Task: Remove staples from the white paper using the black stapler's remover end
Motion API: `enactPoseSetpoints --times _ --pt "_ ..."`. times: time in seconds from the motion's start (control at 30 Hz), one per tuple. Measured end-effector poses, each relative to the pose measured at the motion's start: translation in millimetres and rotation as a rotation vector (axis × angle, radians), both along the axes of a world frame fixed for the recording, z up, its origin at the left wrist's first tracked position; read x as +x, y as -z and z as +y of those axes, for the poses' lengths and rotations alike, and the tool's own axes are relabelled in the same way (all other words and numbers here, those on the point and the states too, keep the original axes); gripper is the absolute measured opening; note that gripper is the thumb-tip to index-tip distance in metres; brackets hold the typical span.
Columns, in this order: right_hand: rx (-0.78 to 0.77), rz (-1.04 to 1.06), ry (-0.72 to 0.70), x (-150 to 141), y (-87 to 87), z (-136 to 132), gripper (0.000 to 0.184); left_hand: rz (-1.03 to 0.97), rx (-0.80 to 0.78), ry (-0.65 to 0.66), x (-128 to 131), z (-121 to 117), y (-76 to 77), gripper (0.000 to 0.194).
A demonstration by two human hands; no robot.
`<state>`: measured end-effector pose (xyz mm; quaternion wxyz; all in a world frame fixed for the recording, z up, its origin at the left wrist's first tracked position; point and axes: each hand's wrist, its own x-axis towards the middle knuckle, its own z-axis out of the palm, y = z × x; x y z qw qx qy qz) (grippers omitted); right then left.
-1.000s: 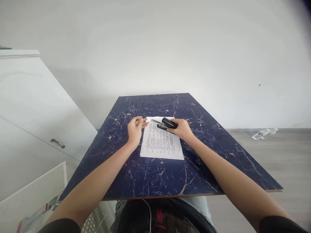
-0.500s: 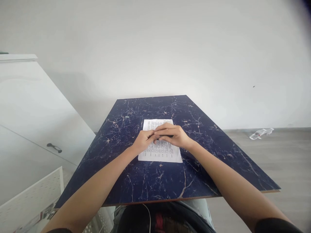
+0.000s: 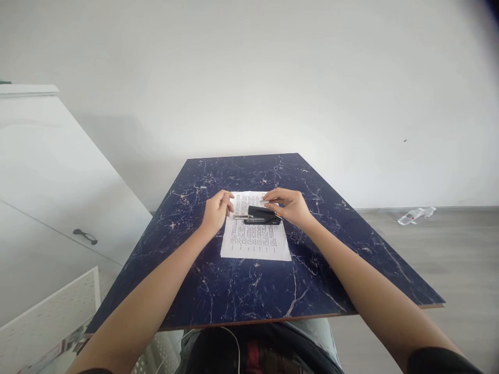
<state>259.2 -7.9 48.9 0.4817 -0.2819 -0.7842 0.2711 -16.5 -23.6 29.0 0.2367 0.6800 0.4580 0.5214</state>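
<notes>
A black stapler (image 3: pixel 263 218) lies on its side across a printed sheet of paper (image 3: pixel 255 246), its thin metal part sticking out to the left. My left hand (image 3: pixel 217 210) is at the paper's left edge, fingers loosely bent, with nothing visible in them, just beyond the tip of that metal part. At the right, my right hand (image 3: pixel 290 205) hovers over the stapler's orange-marked end. Its thumb and fingers pinch a small silvery strip (image 3: pixel 264 201), which looks like staples. The strip is partly hidden by the fingers.
The paper lies mid-table on a dark blue marble-patterned table (image 3: pixel 249 296). A white cabinet (image 3: pixel 50 171) with a dark handle stands to the left, and a pale wall is behind. Clear crumpled plastic (image 3: pixel 415 215) lies on the floor at right.
My hands were together over the stapler, covering it. They have moved apart, the left going left and the right slightly right. The stapler now lies uncovered on the paper.
</notes>
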Motion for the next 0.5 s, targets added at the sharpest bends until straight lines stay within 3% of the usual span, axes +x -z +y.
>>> enactPoseSetpoints --times 0.1,0.17,0.27,0.33,0.5 --pt "-0.009 -0.065 0.144 24.4 13.6 29.0 0.018 0.371 0.024 -0.273 -54.3 31.1 4.0 0.023" --pt "-0.015 -0.165 0.305 46.0 26.0 53.3 0.015 0.567 -0.019 -0.439 -92.7 47.3 10.7 0.023" --pt "-0.045 -0.331 0.561 77.8 46.7 88.9 0.014 0.697 -0.162 -0.556 -130.2 58.2 24.1 0.025" --pt "-0.057 -0.473 0.647 92.1 59.6 106.4 0.017 0.747 -0.193 -0.581 -136.8 59.6 30.9 0.028" --pt "-0.052 -0.633 0.668 95.7 78.7 124.1 0.037 0.827 -0.115 -0.488 -123.1 68.5 31.4 0.033"
